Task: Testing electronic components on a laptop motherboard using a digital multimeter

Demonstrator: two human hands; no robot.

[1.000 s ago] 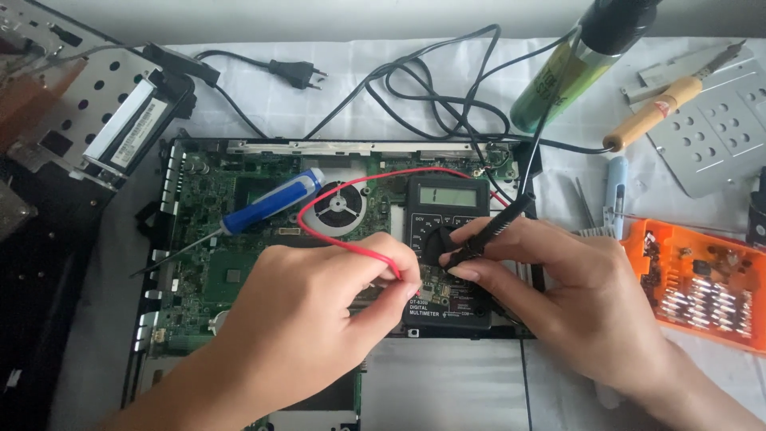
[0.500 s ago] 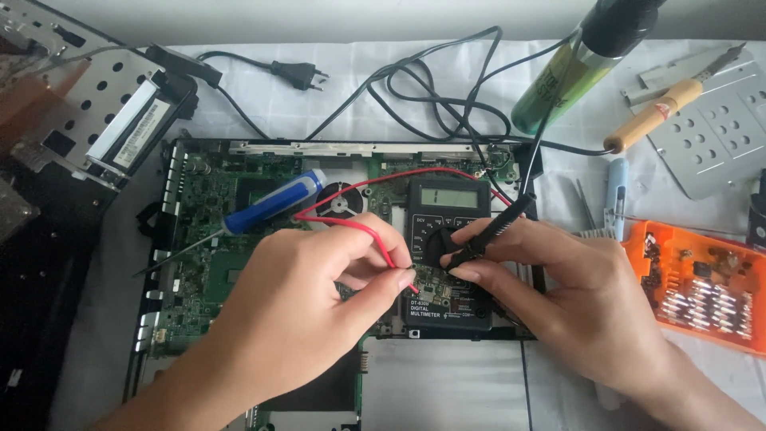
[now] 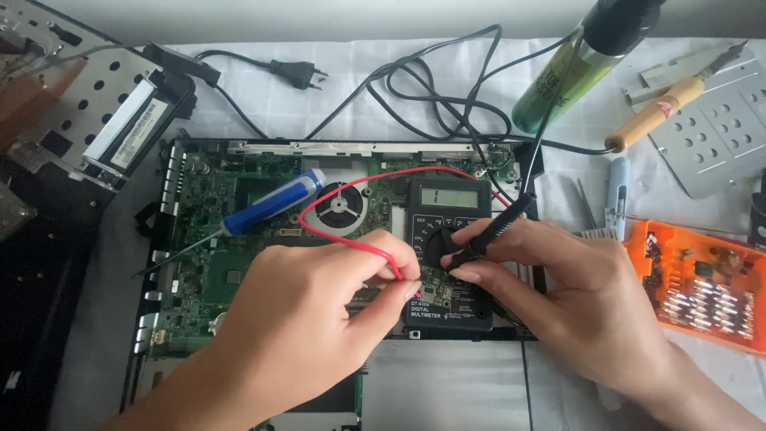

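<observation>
We see a black multimeter lying on the green board at the centre of the frame, its grey display toward the top. The right hand pinches the black probe between thumb and fingers, the probe slanting across the meter's dial toward the upper right. The left hand is closed, its fingertips pressed together on the red probe at the meter's left edge; the red lead loops up and over the fan. A blue screwdriver lies slanted on the board just left of the fan. At the upper right stand a green bottle and a wooden-handled soldering iron on a perforated metal plate. An orange bit case lies at the right edge. Black cables and a plug lie across the top.
</observation>
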